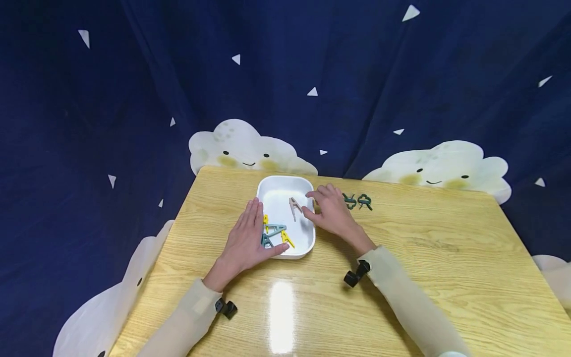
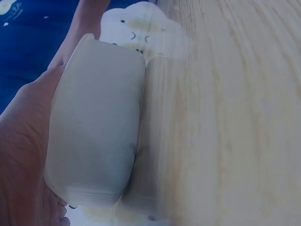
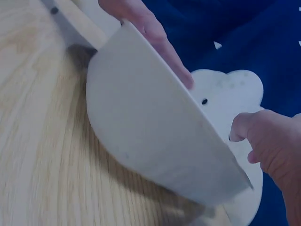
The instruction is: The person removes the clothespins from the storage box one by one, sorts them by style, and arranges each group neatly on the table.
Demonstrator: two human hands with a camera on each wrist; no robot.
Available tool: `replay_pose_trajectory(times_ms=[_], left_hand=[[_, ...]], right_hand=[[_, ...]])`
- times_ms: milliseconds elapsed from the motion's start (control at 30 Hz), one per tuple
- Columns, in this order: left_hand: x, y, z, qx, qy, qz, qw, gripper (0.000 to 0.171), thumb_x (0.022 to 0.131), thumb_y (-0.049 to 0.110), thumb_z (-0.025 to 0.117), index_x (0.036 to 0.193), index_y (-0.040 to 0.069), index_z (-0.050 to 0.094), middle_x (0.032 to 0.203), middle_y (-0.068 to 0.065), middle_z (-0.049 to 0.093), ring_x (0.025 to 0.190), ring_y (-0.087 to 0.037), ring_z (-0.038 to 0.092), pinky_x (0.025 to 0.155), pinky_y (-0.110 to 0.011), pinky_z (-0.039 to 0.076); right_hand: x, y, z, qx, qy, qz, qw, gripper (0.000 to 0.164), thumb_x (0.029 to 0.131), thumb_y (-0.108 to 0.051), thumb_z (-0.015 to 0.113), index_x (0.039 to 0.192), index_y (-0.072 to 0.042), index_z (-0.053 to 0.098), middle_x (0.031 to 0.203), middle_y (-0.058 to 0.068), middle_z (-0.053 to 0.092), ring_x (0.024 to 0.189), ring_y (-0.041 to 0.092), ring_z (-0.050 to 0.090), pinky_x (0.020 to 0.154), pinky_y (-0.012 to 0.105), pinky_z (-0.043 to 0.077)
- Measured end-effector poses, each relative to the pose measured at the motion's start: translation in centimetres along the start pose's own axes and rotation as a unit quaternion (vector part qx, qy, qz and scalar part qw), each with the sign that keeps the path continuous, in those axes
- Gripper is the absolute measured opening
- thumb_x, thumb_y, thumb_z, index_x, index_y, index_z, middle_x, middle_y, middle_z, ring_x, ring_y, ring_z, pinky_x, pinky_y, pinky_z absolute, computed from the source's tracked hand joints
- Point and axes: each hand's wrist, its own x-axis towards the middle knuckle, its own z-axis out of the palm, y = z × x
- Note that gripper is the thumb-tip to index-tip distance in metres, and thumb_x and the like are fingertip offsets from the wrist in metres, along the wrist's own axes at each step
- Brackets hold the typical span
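A white plastic basin (image 1: 282, 181) stands near the back edge of the wooden table. My left hand (image 1: 244, 237) lies along its left rim with the fingers straight, and the thumb reaches over the front left corner. Inside, a beige clothespin (image 1: 293, 207) lies toward the right. Two yellow clothespins, one of them in front (image 1: 286, 238), and two blue-grey clothespins, one lying crosswise (image 1: 275, 229), are grouped near my left hand. Over the right rim hovers my right hand (image 1: 332, 210), its thumb and forefinger apart with nothing between them. In the left wrist view, the basin's outer wall (image 2: 96, 117) fills the middle.
Two dark green clips, the outer one (image 1: 365, 202) in full view, lie on the table (image 1: 424, 267) just right of my right hand. Behind the table hangs a dark blue curtain (image 1: 285, 74) printed with clouds. A black camera (image 1: 357, 273) sits at my right wrist.
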Motion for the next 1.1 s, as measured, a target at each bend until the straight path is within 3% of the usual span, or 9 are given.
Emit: replay_pose_trajectory(times_ms=[267, 500, 600, 733, 967, 1100], left_hand=[[0.0, 0.0, 0.0, 0.002, 0.008, 0.007, 0.9999, 0.137, 0.08, 0.098, 0.039, 0.165, -0.004, 0.005, 0.174, -0.021, 0.001, 0.162, -0.031, 0.002, 0.129, -0.044, 0.016], [0.0, -0.1, 0.1, 0.002, 0.017, 0.016, 0.9997, 0.136, 0.08, 0.098, 0.04, 0.165, -0.004, 0.006, 0.174, -0.022, 0.004, 0.162, -0.029, -0.002, 0.129, -0.043, 0.017], [-0.1, -0.2, 0.1, 0.005, 0.019, 0.018, 0.9996, 0.136, 0.08, 0.097, 0.04, 0.165, -0.004, 0.007, 0.174, -0.023, 0.005, 0.162, -0.027, -0.004, 0.129, -0.043, 0.017], [-0.2, -0.2, 0.1, 0.01, 0.02, 0.019, 0.9996, 0.136, 0.08, 0.097, 0.041, 0.164, -0.005, 0.008, 0.174, -0.023, 0.004, 0.162, -0.028, -0.003, 0.129, -0.043, 0.017], [-0.2, -0.1, 0.0, 0.007, 0.012, 0.014, 0.9998, 0.136, 0.081, 0.097, 0.04, 0.165, -0.005, 0.006, 0.174, -0.021, 0.002, 0.162, -0.028, -0.003, 0.129, -0.043, 0.017], [-0.1, 0.0, 0.1, 0.005, 0.019, 0.017, 0.9997, 0.135, 0.081, 0.096, 0.042, 0.164, -0.005, 0.008, 0.173, -0.023, 0.005, 0.162, -0.031, 0.002, 0.129, -0.045, 0.019]], right_hand=[[0.8, -3.9, 1.4, 0.007, -0.066, -0.035, 0.997, 0.032, 0.091, -0.032, 0.075, 0.109, -0.006, 0.077, 0.095, 0.005, 0.064, 0.091, 0.025, 0.049, 0.084, 0.042, 0.041], [0.7, -6.1, 2.8, 0.02, -0.131, -0.092, 0.987, 0.014, 0.09, -0.025, 0.077, 0.101, -0.016, 0.078, 0.094, 0.0, 0.059, 0.094, 0.022, 0.047, 0.082, 0.039, 0.041], [0.7, -6.4, 3.2, 0.021, -0.146, -0.125, 0.981, 0.019, 0.089, -0.018, 0.078, 0.108, -0.019, 0.08, 0.094, -0.001, 0.059, 0.095, 0.022, 0.05, 0.103, 0.046, 0.044], [0.7, -6.4, 3.4, 0.015, -0.161, -0.156, 0.975, 0.023, 0.089, -0.013, 0.078, 0.111, -0.021, 0.082, 0.091, -0.002, 0.059, 0.093, 0.02, 0.049, 0.123, 0.06, 0.028], [0.7, -6.6, 3.2, -0.004, -0.161, -0.155, 0.975, 0.014, 0.086, -0.012, 0.079, 0.098, -0.019, 0.083, 0.089, -0.002, 0.058, 0.09, 0.021, 0.047, 0.122, 0.055, 0.031], [0.6, -6.6, 3.2, -0.033, -0.15, -0.133, 0.979, 0.009, 0.084, -0.014, 0.079, 0.092, -0.017, 0.082, 0.087, 0.001, 0.056, 0.098, 0.027, 0.053, 0.117, 0.049, 0.038]])
